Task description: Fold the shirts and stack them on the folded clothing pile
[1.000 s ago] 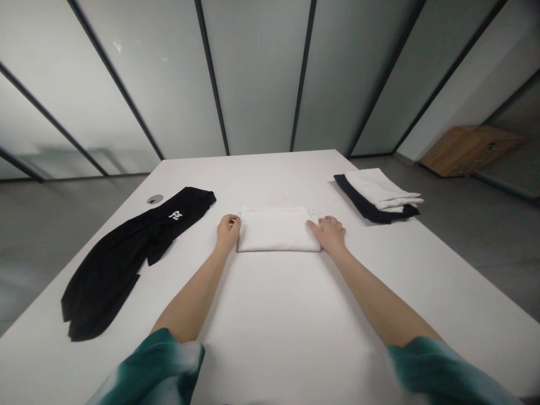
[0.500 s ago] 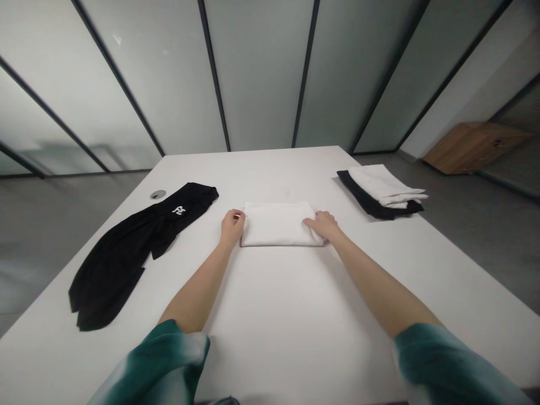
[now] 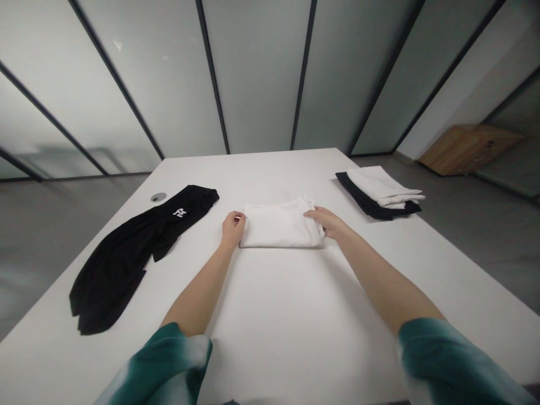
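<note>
A white folded garment [image 3: 276,226] lies flat as a rectangle in the middle of the table. At its left edge my left hand [image 3: 233,227] is closed in a pinch on the cloth. My right hand [image 3: 328,221] grips the right edge, thumb on top and fingers underneath, and the cloth there is lifted and wrinkled. Off to the left lies a long black garment [image 3: 122,253] with a small white print near its far end.
The white table [image 3: 270,315] spreads out around my arms. At the far right a folded white cloth [image 3: 377,183] rests on a folded black one [image 3: 363,201]. A round grey disc [image 3: 158,197] sits at the left edge. Beyond stands a frosted glass wall [image 3: 257,79].
My right hand has raised the right end of the white garment slightly, and its far right corner now bunches up. The left hand has stayed in place.
</note>
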A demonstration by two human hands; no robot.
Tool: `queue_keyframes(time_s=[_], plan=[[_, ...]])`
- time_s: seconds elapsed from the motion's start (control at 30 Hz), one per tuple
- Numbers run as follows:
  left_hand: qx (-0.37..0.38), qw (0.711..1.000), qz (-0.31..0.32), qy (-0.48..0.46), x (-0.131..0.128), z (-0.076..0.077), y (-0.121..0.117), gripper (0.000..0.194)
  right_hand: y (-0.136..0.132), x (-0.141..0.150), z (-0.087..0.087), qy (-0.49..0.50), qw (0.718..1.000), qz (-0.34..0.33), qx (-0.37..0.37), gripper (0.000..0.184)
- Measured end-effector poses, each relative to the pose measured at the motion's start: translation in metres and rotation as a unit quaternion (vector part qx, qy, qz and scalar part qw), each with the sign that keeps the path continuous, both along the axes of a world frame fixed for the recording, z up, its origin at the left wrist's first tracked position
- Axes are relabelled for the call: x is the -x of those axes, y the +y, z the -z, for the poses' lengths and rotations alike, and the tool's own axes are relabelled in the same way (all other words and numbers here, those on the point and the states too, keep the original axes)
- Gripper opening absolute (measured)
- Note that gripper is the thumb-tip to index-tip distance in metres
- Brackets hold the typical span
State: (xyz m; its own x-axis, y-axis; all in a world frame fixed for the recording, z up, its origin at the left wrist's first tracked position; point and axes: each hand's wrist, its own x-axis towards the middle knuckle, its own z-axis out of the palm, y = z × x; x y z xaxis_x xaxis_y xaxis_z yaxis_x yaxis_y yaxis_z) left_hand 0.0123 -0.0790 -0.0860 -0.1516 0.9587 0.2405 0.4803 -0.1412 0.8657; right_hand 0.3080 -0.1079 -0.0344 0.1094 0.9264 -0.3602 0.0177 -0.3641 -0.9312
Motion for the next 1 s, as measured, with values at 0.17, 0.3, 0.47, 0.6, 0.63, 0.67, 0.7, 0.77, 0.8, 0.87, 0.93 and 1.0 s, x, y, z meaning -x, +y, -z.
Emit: queue_keyframes(time_s=[0.17,0.3,0.47,0.6,0.63,0.67,0.7,0.77,0.8,0.87,0.93,1.0], plan=[[-0.004,1.0,0.0,0.001,0.0,0.001,0.001,0.011,0.001,-0.011,0.01,0.103,0.988,0.112,-0.02,0.013],[-0.005,1.0,0.005,0.0,0.0,0.001,0.001,0.011,-0.003,-0.011,0.008,0.16,0.984,0.077,0.01,0.01],[-0.004,1.0,0.006,-0.001,0.0,0.001,0.001,0.009,-0.009,-0.007,0.005,0.148,0.989,0.001,0.02,0.024],[0.0,1.0,0.004,-0.003,0.0,0.001,0.002,0.01,-0.009,-0.007,0.006,0.063,0.997,-0.015,0.044,0.027],[0.002,1.0,0.002,-0.002,0.0,0.002,0.002,0.01,-0.01,-0.007,0.006,0.037,0.998,-0.03,0.043,0.029],[0.003,1.0,0.001,-0.001,0.0,0.002,0.002,0.011,-0.011,-0.006,0.006,0.01,0.998,-0.046,0.033,0.032],[0.004,1.0,0.001,0.001,0.001,0.002,0.002,0.011,-0.012,-0.006,0.006,-0.016,0.998,-0.062,0.017,0.034],[0.002,1.0,0.002,0.005,0.001,0.001,0.002,0.012,-0.016,-0.004,0.005,-0.055,0.995,-0.081,-0.013,0.036],[0.0,1.0,0.003,0.005,0.001,0.001,0.002,0.013,-0.018,-0.003,0.005,-0.061,0.995,-0.082,-0.019,0.034],[-0.002,1.0,0.004,0.004,0.002,0.0,0.001,0.014,-0.023,0.0,0.001,-0.035,0.997,-0.07,-0.014,0.03],[-0.002,1.0,-0.002,-0.002,0.002,-0.001,0.001,0.014,-0.029,-0.001,-0.005,0.022,0.999,-0.043,-0.012,0.027],[-0.002,1.0,-0.009,-0.009,0.002,-0.002,0.001,0.014,-0.036,-0.008,-0.017,0.049,0.998,0.002,-0.029,0.022]])
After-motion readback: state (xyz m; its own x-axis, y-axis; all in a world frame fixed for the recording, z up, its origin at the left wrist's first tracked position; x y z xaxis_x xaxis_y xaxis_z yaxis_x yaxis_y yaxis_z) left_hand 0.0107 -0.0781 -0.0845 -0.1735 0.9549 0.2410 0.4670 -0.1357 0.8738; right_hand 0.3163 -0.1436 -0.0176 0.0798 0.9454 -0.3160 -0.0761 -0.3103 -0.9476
